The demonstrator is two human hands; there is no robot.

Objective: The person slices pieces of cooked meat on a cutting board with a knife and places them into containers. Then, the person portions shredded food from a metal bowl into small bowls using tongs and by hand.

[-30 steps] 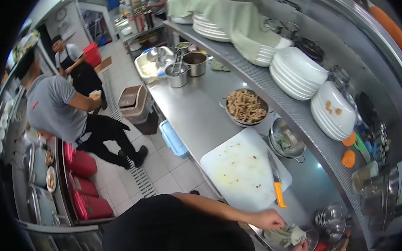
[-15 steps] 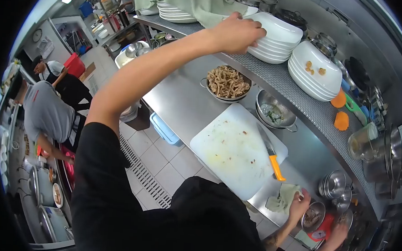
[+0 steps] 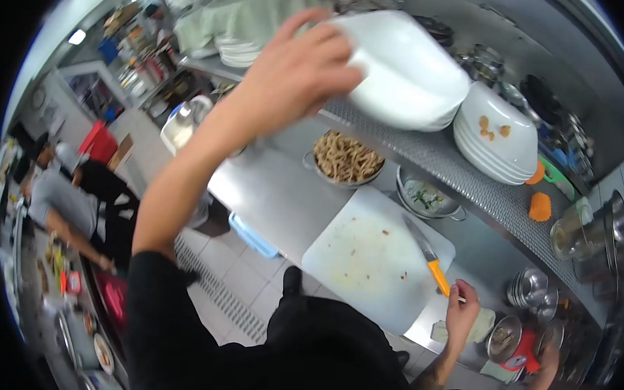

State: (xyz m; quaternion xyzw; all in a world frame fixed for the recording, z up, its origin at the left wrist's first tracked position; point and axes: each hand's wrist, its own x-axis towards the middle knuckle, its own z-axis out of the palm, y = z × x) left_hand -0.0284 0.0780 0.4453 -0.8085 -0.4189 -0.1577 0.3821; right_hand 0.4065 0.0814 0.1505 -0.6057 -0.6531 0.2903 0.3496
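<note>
My left hand [image 3: 297, 74], smeared by motion, reaches up to the shelf. Its fingers close on the left edge of a white square dish [image 3: 414, 66], which appears raised and tilted over the stack beneath it. More stacked white dishes [image 3: 495, 134] stand to its right, with small brown pieces in the top one. My right hand is out of view. Below the shelf lie a white cutting board [image 3: 365, 254] and a knife with an orange handle [image 3: 436, 276]. Another person's hand [image 3: 463, 309] is by the handle's end; whether it touches the handle is unclear.
A colander of brown strips [image 3: 346, 158] and a metal bowl with green bits [image 3: 425, 194] stand behind the board. Another hand [image 3: 549, 352] works near a small bowl [image 3: 504, 339] and a red item [image 3: 524, 353]. Two people [image 3: 68, 200] stand at the left.
My left hand has drawn nearer, and the white dish appears larger and lifted. The nearby person's hand has moved from the cloth towards the knife handle. The whole view has shifted slightly.
</note>
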